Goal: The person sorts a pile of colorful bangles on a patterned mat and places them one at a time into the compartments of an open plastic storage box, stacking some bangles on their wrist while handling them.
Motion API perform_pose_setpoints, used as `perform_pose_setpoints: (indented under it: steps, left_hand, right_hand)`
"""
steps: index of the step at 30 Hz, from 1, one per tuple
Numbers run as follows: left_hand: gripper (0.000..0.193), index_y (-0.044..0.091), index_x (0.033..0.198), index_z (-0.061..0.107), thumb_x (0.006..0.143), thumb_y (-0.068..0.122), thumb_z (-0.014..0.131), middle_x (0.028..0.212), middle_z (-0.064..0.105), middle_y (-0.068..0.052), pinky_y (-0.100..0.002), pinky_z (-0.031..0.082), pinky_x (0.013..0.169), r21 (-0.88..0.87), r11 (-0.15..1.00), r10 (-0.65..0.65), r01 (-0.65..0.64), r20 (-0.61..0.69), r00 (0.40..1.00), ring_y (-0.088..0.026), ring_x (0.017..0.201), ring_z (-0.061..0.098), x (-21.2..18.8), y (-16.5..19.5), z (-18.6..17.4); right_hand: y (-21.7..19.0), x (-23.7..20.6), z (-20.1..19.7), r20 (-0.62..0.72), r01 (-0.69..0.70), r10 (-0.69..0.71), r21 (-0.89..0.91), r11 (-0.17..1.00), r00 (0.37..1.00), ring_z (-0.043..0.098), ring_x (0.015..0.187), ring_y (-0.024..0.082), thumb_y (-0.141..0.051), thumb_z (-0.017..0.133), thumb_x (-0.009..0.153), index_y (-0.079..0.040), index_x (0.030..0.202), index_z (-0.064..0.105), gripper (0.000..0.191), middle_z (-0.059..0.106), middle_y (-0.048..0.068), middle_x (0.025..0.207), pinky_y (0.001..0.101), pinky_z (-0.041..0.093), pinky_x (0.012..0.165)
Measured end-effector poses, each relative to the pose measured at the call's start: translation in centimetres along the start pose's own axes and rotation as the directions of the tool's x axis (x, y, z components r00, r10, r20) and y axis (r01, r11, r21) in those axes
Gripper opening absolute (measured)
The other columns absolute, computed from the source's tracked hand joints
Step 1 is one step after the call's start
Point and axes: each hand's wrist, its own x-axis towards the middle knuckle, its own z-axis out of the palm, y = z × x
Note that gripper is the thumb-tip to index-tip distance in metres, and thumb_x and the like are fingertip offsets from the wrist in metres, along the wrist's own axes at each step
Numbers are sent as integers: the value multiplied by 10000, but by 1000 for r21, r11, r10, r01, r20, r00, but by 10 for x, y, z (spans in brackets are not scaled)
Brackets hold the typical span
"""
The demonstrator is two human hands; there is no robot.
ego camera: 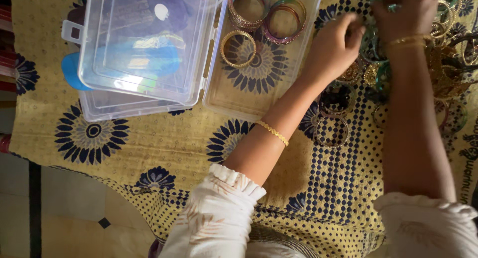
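bangles (398,64) heaped loose on yellow flowered cloth (164,138) at upper right. left hand (336,44) over heap, fingers curled (whether gripping a bangle, cannot tell). right hand (406,11) likewise bent into pile, grip hidden. beside them, clear plastic box (214,96) open, 3 bangle sets (261,19) inside.

Bare patterned cloth (164,148) lies open across the lower middle of the frame. The clear plastic box (259,96) with its raised lid (144,44) blocks the upper left, and a heap of bangles (448,64) crowds the upper right.
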Motion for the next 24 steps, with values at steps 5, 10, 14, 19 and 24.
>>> perform_pose_setpoints:
  steps: [5,10,14,19,24]
  left_hand:
    - [261,50,1121,688,979,264,641,1017,763,-118,-361,584,849,-128,991,-32,28,-31,999,-262,941,752,4,-6,1]
    - [251,89,1070,749,1003,301,632,843,768,-76,-308,522,692,-130,957,-230,260,207,951,-184,745,683,4,-7,-5]
    - [229,57,1050,738,1000,258,641,860,780,-69,-278,533,709,-418,869,-202,266,190,961,-118,773,678,6,-8,-3]
    - [242,64,1141,646,1056,281,582,1027,830,-76,-259,478,989,-597,781,-124,183,139,983,-122,1006,698,9,-15,-1]
    - [342,18,1237,712,1058,281,589,1125,760,-114,-306,491,961,-614,728,-247,306,181,952,-190,1040,659,18,-18,4]
  right_hand:
    - [-47,-39,-31,150,-425,408,506,751,900,735,762,98,-70,796,923,-75,1038,759,121,769,62,943,216,613,665]
    - [-73,-62,-38,234,-473,496,765,437,836,746,811,88,-11,762,872,-68,1035,748,173,769,69,963,213,630,753]
    - [-70,-66,-43,158,-415,470,751,513,868,724,809,121,16,787,994,-29,1108,778,123,786,111,990,239,590,728]
    - [-74,-62,-59,57,-320,446,777,542,893,734,808,129,80,768,991,-15,1126,784,166,799,111,1008,232,594,733]
    - [-98,-47,-65,35,-275,418,803,530,908,781,796,84,39,723,909,-48,971,737,108,782,56,936,176,672,749]
